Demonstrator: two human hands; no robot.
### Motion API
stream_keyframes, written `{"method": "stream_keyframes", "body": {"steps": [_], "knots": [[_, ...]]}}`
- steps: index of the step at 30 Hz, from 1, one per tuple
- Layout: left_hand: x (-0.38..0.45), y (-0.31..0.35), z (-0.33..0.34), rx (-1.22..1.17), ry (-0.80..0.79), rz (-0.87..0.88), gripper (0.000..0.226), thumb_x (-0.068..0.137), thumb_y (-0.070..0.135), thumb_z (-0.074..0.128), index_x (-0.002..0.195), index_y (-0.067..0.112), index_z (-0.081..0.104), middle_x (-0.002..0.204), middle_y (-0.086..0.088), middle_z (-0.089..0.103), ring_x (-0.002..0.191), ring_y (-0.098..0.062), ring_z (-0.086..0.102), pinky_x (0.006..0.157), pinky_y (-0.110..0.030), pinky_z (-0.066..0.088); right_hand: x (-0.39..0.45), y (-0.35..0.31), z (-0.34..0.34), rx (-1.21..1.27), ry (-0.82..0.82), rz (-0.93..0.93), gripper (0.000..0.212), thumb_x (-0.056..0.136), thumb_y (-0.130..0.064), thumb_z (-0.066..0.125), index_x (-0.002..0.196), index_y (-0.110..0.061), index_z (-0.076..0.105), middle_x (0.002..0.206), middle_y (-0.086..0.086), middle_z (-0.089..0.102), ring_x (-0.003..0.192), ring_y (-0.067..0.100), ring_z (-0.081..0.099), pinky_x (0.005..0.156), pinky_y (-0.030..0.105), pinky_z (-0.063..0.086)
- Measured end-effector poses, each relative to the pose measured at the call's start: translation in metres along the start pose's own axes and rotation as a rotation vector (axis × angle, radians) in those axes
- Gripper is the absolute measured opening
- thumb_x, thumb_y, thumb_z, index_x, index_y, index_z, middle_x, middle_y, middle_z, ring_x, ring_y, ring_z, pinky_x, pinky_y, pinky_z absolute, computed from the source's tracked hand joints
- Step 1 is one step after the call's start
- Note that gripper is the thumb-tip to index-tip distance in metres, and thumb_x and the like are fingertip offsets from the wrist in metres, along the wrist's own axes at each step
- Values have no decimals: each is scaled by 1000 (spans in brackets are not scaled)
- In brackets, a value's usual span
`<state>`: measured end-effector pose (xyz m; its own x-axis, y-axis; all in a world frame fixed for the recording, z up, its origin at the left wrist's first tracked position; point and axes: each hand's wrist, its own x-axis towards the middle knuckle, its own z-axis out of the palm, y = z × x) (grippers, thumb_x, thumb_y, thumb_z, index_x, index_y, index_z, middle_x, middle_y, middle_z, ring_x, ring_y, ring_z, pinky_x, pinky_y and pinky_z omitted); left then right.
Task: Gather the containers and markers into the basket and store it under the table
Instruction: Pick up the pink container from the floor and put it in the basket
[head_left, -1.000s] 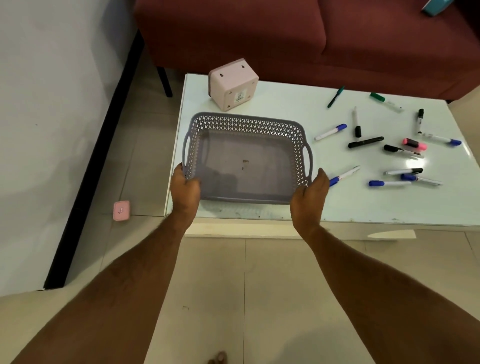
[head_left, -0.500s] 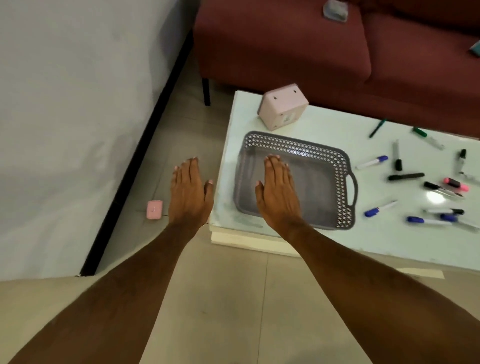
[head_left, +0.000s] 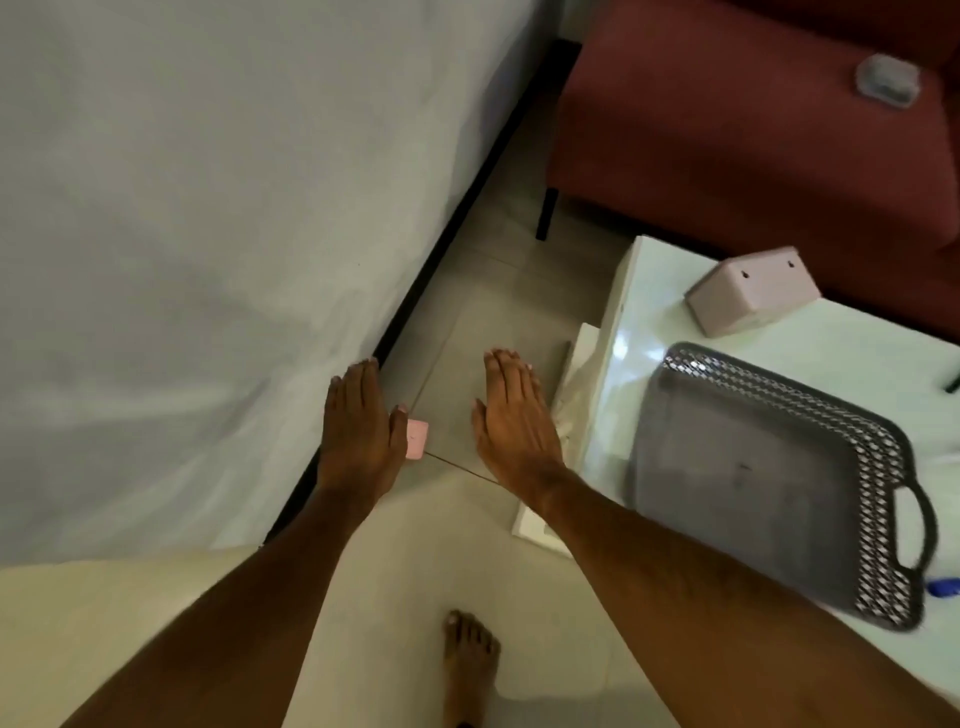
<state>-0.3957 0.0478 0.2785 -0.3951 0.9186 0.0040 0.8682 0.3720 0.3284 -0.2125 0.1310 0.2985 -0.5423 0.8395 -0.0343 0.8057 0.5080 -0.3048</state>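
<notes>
The grey perforated basket (head_left: 769, 478) lies empty on the white table (head_left: 872, 353) at the right. Behind it on the table stands a pink box-shaped container (head_left: 748, 293). A small pink container (head_left: 417, 439) lies on the floor near the wall, partly hidden by my left hand (head_left: 358, 431). That hand is flat, fingers together, holding nothing. My right hand (head_left: 514, 423) hovers over the floor left of the table's edge, also flat and holding nothing. Of the markers, only a blue cap (head_left: 943, 587) and a dark tip (head_left: 950, 382) show at the right edge.
A dark red sofa (head_left: 727, 130) stands behind the table, with a small grey object (head_left: 885, 80) on its seat. A white wall with a black skirting (head_left: 431, 249) runs along the left. My bare foot (head_left: 470, 662) stands on the tiled floor below.
Both hands let go of the basket and moved left, off the table and over the floor. The view has swung left, so most markers are out of frame.
</notes>
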Motion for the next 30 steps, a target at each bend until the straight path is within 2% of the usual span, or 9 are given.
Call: {"method": "stream_keyframes", "body": {"steps": [4, 9, 16, 19, 22, 26, 28, 30], "knots": [[26, -36, 29, -7, -58, -70, 66, 101, 30, 54, 154, 0, 30, 156, -20, 41, 147, -34, 39, 126, -42, 21, 36, -12, 44, 33, -91, 1, 60, 110, -31, 33, 161, -5, 15, 169, 15, 19, 158, 28, 13, 127, 38, 1], [49, -72, 81, -31, -137, -138, 66, 101, 30, 56, 154, 1, 31, 158, -19, 39, 148, -33, 37, 124, -39, 17, 71, -9, 109, 97, -253, 64, 62, 110, -31, 32, 162, -9, 7, 171, 12, 11, 159, 25, 6, 130, 40, 8], [61, -101, 185, -195, -252, -290, 66, 100, 28, 59, 156, 6, 30, 159, -17, 38, 150, -34, 33, 125, -45, 29, 91, 16, 226, 235, -372, 174, 62, 108, -20, 42, 161, -4, 14, 167, 16, 20, 156, 28, 17, 128, 40, 21], [67, -114, 238, -313, -271, -386, 67, 101, 27, 59, 157, 8, 28, 161, -16, 35, 151, -33, 32, 123, -48, 33, 101, 27, 276, 327, -421, 255, 62, 105, -11, 47, 159, -1, 18, 164, 18, 25, 153, 30, 24, 125, 40, 28], [69, -123, 287, -409, -298, -507, 64, 103, 26, 56, 157, 6, 29, 161, -17, 36, 149, -33, 34, 121, -45, 34, 111, 34, 324, 363, -493, 278, 68, 98, 2, 52, 158, 1, 19, 161, 20, 28, 151, 33, 27, 123, 40, 29], [71, -133, 333, -533, -313, -670, 54, 104, 22, 55, 152, 2, 40, 151, -19, 47, 139, -35, 47, 109, -38, 43, 127, 35, 370, 393, -526, 268, 71, 93, 10, 50, 157, 2, 20, 161, 21, 28, 150, 33, 27, 122, 34, 24], [73, -135, 352, -554, -317, -732, 43, 102, 18, 55, 140, -2, 51, 139, -21, 57, 128, -36, 56, 91, -31, 48, 133, 37, 385, 402, -531, 285, 71, 92, 13, 48, 157, 2, 22, 161, 20, 27, 150, 32, 26, 122, 32, 23], [75, -136, 362, -566, -317, -792, 34, 99, 11, 57, 128, -4, 59, 128, -22, 62, 117, -36, 62, 73, -22, 44, 137, 37, 394, 418, -531, 305, 69, 90, 15, 49, 155, 3, 27, 158, 21, 31, 148, 34, 30, 121, 34, 26]]}}
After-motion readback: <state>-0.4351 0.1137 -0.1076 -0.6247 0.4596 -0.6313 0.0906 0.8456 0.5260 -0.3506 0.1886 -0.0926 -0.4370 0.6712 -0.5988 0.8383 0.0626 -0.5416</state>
